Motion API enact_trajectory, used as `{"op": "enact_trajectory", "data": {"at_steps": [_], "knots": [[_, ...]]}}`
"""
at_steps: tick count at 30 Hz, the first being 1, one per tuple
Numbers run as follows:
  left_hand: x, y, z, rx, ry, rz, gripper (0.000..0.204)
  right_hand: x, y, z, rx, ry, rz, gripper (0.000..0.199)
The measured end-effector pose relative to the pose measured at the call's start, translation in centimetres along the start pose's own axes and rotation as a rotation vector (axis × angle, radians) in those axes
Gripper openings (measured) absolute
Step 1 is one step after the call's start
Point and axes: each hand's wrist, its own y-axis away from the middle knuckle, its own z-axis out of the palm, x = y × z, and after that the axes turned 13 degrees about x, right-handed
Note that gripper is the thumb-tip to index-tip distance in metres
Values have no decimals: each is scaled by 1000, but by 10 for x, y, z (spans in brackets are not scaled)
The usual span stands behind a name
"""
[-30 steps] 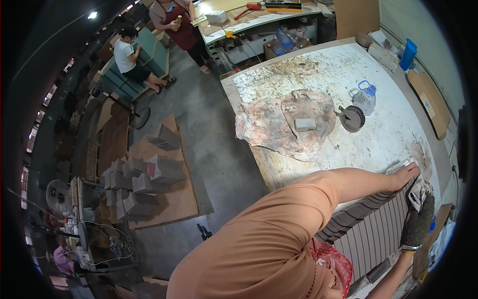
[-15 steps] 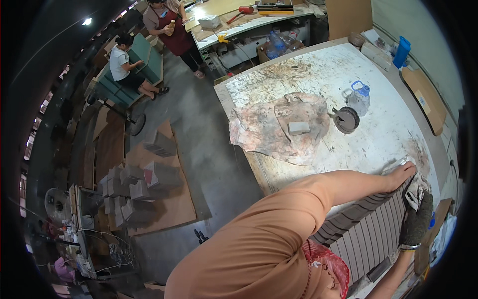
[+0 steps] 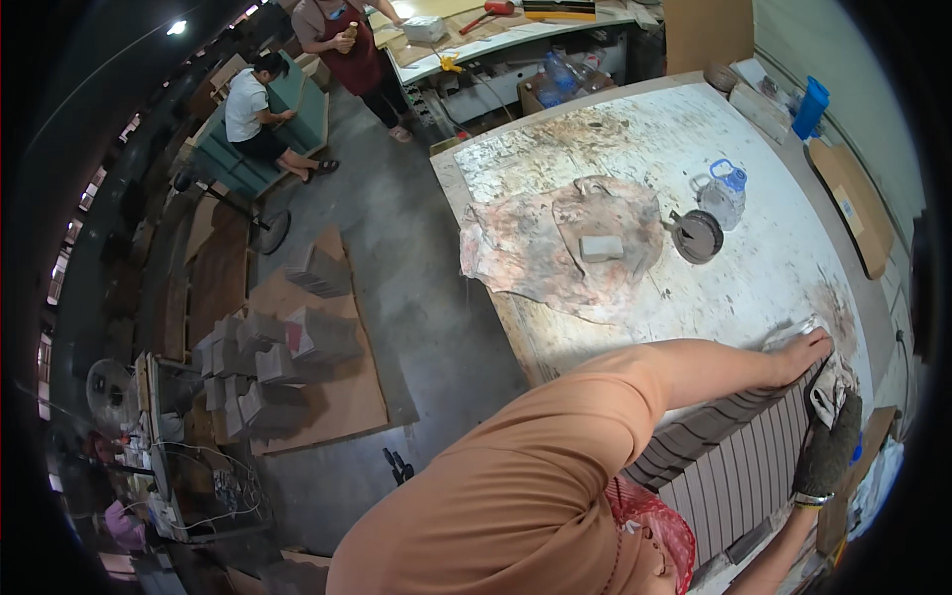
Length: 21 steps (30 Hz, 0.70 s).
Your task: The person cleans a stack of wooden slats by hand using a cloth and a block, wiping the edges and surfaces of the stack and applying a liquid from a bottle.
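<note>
A long grey block (image 3: pixel 739 466) with dark stripes lies on the white table close to my body. My bare left hand (image 3: pixel 801 357) grips its far end, fingers curled over the corner. Something whitish and crumpled (image 3: pixel 789 333) lies just beyond that hand. My right hand (image 3: pixel 826 451) wears a dark glove and holds a stained rag (image 3: pixel 833 392) against the block's right end. The glove hides part of that end.
On the table (image 3: pixel 595 347) are a stained cloth (image 3: pixel 506 238) bearing a pale block (image 3: pixel 600 248), a round dark-filled dish (image 3: pixel 698 238) and a clear jug (image 3: pixel 721 203). A blue bottle (image 3: pixel 810 107) stands by the wall. Grey stacks (image 3: pixel 278 362) sit on floor cardboard; two people work beyond.
The whole view has shifted slightly. My two hands stay at the same end of the block, with hardly any movement. The aproned person's arm has reached toward the far table.
</note>
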Motion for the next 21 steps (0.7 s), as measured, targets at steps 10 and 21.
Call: {"op": "enact_trajectory", "data": {"at_steps": [10,21], "knots": [[-17,-3,5,78,-2,36,29,2,0,3,-18,-34,19,43],[-10,-2,6,87,-1,6,28,-8,-2,-1,10,-48,59,44]]}}
